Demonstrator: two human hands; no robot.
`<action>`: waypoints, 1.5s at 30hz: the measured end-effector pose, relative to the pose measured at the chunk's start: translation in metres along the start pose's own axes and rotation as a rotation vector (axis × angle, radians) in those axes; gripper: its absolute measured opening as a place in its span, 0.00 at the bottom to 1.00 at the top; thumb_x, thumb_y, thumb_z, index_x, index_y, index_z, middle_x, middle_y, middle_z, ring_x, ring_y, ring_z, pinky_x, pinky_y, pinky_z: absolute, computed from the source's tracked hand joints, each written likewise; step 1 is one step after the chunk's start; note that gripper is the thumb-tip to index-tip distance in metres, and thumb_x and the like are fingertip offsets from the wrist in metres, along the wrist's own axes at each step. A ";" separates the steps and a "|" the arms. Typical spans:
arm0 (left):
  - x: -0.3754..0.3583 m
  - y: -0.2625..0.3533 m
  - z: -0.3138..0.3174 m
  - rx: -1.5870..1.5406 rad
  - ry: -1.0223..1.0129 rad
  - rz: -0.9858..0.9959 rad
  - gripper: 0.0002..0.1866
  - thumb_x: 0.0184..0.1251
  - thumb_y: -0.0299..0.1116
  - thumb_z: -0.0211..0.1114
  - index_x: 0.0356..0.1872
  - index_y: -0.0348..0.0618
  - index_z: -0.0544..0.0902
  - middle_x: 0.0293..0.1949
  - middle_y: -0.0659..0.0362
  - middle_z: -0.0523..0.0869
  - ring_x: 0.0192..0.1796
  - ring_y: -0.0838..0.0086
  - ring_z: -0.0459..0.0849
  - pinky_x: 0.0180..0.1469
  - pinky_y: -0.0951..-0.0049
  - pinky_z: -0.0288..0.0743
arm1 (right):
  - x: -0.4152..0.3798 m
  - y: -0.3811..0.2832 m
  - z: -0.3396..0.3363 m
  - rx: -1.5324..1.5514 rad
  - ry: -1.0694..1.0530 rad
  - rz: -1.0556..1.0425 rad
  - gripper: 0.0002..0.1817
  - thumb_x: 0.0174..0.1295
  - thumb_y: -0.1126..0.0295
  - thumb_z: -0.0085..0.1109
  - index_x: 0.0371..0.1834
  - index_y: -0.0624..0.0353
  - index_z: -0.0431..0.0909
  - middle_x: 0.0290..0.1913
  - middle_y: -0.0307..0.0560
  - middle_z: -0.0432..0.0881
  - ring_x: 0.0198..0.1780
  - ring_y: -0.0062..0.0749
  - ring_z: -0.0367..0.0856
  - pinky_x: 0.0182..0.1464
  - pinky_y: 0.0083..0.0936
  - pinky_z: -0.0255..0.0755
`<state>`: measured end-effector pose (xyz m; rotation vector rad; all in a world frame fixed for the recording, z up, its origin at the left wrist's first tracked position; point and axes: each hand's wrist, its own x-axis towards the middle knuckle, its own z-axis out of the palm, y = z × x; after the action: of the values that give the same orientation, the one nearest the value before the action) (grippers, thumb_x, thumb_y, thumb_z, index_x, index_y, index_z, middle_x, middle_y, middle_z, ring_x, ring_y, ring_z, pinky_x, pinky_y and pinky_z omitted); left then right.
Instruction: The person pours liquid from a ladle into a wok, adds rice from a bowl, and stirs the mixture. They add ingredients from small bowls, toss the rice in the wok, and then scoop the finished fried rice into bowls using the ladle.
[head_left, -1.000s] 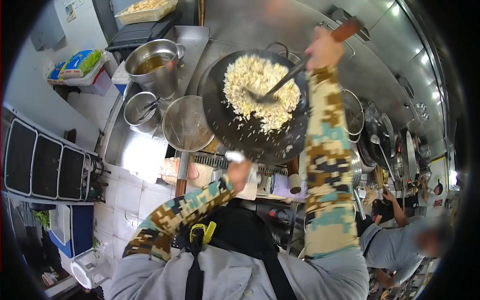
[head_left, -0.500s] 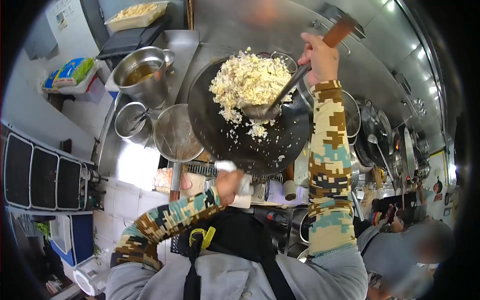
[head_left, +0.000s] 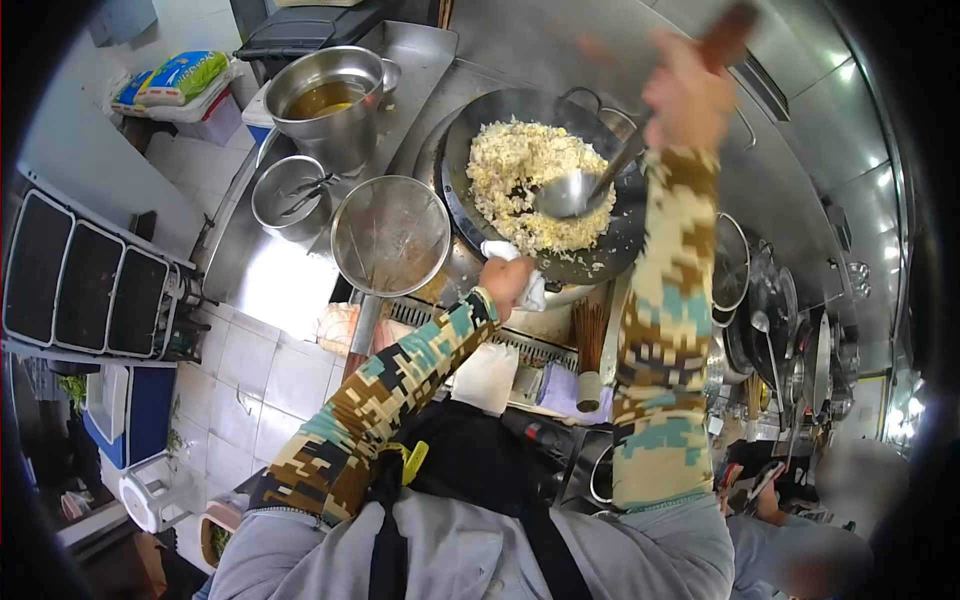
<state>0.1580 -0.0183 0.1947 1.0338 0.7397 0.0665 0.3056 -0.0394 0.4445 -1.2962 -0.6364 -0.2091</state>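
Note:
My left hand (head_left: 508, 282) is closed round a white cloth (head_left: 533, 293) at the near rim of the black wok (head_left: 625, 225). Rice mixed with yellow egg (head_left: 520, 160) lies spread in the wok. My right hand (head_left: 688, 92), blurred by motion, grips the wooden handle of a metal ladle (head_left: 568, 194), whose bowl rests among the rice.
Left of the wok are a round strainer (head_left: 390, 235), a small pot with utensils (head_left: 290, 198) and a large pot of liquid (head_left: 330, 105). A bamboo brush (head_left: 590, 350) stands nearer me. At right hang several pans; a person (head_left: 790, 555) is at lower right.
The wok has come down toward me and the rice has spread out within it. My left hand has moved up and right to the rim. The ladle's bowl has turned and shifted right.

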 end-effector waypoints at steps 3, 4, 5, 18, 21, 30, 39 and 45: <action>0.020 -0.025 -0.003 -0.019 -0.052 0.003 0.19 0.58 0.40 0.64 0.30 0.27 0.80 0.26 0.53 0.81 0.24 0.72 0.77 0.24 0.64 0.69 | -0.031 0.062 0.005 -0.017 -0.053 -0.040 0.08 0.56 0.71 0.63 0.24 0.58 0.73 0.15 0.34 0.69 0.12 0.17 0.62 0.16 0.18 0.57; 0.025 -0.033 -0.002 -0.003 -0.041 -0.012 0.18 0.58 0.39 0.64 0.30 0.27 0.80 0.27 0.53 0.82 0.24 0.71 0.78 0.24 0.65 0.69 | -0.024 0.090 0.006 -0.059 -0.048 -0.006 0.08 0.56 0.72 0.62 0.24 0.58 0.72 0.14 0.33 0.69 0.12 0.16 0.61 0.16 0.17 0.56; 0.027 -0.036 -0.001 0.009 -0.025 -0.021 0.18 0.58 0.39 0.65 0.31 0.27 0.80 0.27 0.53 0.82 0.24 0.71 0.78 0.25 0.65 0.69 | -0.002 0.085 0.001 -0.225 -0.080 0.008 0.09 0.56 0.73 0.62 0.22 0.58 0.72 0.14 0.35 0.70 0.13 0.16 0.62 0.17 0.17 0.56; 0.066 -0.053 -0.020 -0.196 -0.486 -0.147 0.05 0.63 0.31 0.60 0.35 0.42 0.77 0.30 0.60 0.80 0.30 0.69 0.82 0.32 0.62 0.80 | 0.041 0.032 -0.069 -0.493 0.089 -0.209 0.11 0.52 0.67 0.66 0.20 0.58 0.74 0.16 0.36 0.70 0.14 0.20 0.65 0.19 0.27 0.63; 0.054 -0.040 -0.014 -0.409 -0.487 -0.267 0.08 0.67 0.31 0.53 0.44 0.43 0.77 0.41 0.53 0.82 0.41 0.64 0.84 0.44 0.54 0.81 | 0.015 0.100 -0.076 -0.299 0.219 -0.126 0.11 0.51 0.69 0.67 0.20 0.59 0.74 0.17 0.35 0.72 0.15 0.19 0.67 0.18 0.23 0.61; 0.051 -0.038 -0.004 -0.410 -0.245 -0.215 0.07 0.63 0.27 0.56 0.39 0.33 0.76 0.33 0.52 0.82 0.31 0.62 0.84 0.32 0.59 0.80 | -0.037 0.079 -0.054 -0.098 0.071 0.038 0.10 0.54 0.72 0.64 0.20 0.59 0.74 0.15 0.32 0.70 0.14 0.19 0.66 0.16 0.20 0.57; 0.058 -0.039 -0.011 -0.360 -0.321 -0.288 0.07 0.67 0.28 0.53 0.41 0.38 0.76 0.35 0.52 0.81 0.38 0.61 0.83 0.40 0.55 0.80 | 0.035 0.118 -0.068 -0.235 0.175 -0.023 0.10 0.49 0.68 0.65 0.20 0.61 0.75 0.15 0.35 0.72 0.17 0.24 0.70 0.23 0.27 0.65; 0.066 -0.051 -0.016 -0.330 -0.315 -0.233 0.09 0.68 0.28 0.52 0.44 0.37 0.75 0.40 0.51 0.81 0.39 0.62 0.83 0.38 0.57 0.80 | 0.040 0.135 -0.063 -0.097 0.257 -0.084 0.08 0.50 0.71 0.64 0.23 0.57 0.73 0.13 0.33 0.67 0.12 0.23 0.66 0.16 0.23 0.60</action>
<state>0.1843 -0.0080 0.1146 0.6194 0.5338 -0.1674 0.4235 -0.0524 0.3467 -1.3097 -0.4658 -0.4724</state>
